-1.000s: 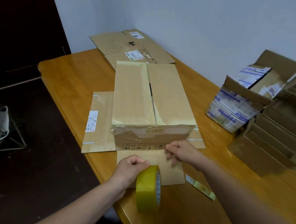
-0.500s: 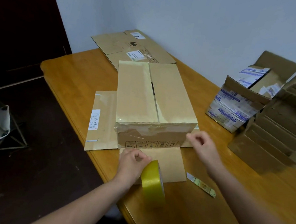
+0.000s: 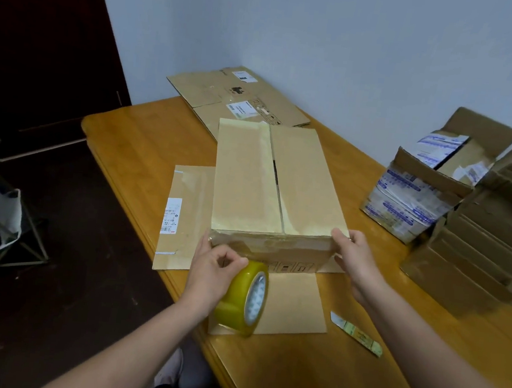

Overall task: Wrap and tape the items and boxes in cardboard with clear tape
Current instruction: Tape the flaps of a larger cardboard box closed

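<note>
A closed cardboard box [image 3: 268,182], glossy with clear tape, stands on a flat cardboard sheet [image 3: 187,215] on the wooden table [image 3: 147,138]. My left hand [image 3: 213,271] is at the box's near left corner, fingers curled, with the yellowish tape roll [image 3: 245,297] hanging round its wrist side against the box front. My right hand [image 3: 352,257] holds the near right corner of the box, thumb on the top edge and fingers down the side.
Flattened cardboard boxes [image 3: 236,97] lie at the table's far end by the wall. A torn printed box [image 3: 422,192] and a stack of brown cartons [image 3: 489,246] fill the right side. A small paper-wrapped strip [image 3: 357,332] lies near my right forearm. Left of the table edge is dark floor.
My right hand moved from the box's front face to its near right corner. My left hand rose with the tape roll to the near left corner.
</note>
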